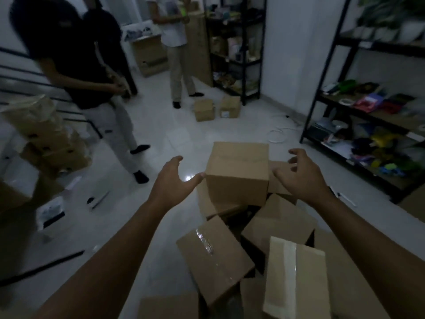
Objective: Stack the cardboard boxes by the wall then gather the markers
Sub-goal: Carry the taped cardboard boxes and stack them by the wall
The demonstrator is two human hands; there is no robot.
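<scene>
A pale tiled floor point(161, 134) carries everything, dim and glossy, with a black metal shelving rack point(326, 72) of mixed coloured goods along its right edge and a second dark shelf unit point(236, 54) at the far end. Two people stand on the far-left part of the floor, one in a dark top point(69, 54), one in a light shirt point(172, 26). A loose heap of plain brown cardboard boxes point(280, 222) lies tumbled at the near edge of the floor, several tilted and sealed with clear tape. On top of the heap sits an upright closed brown cardboard box point(238, 173). The left hand point(174, 183) is spread wide, its thumb tip at the box's left corner. The right hand point(303, 173) is open too, fingers curled, just beside the box's right side without clearly touching it. Two small brown cartons point(216, 109) stand on the far floor near the second shelf. No markers can be made out with certainty.
</scene>
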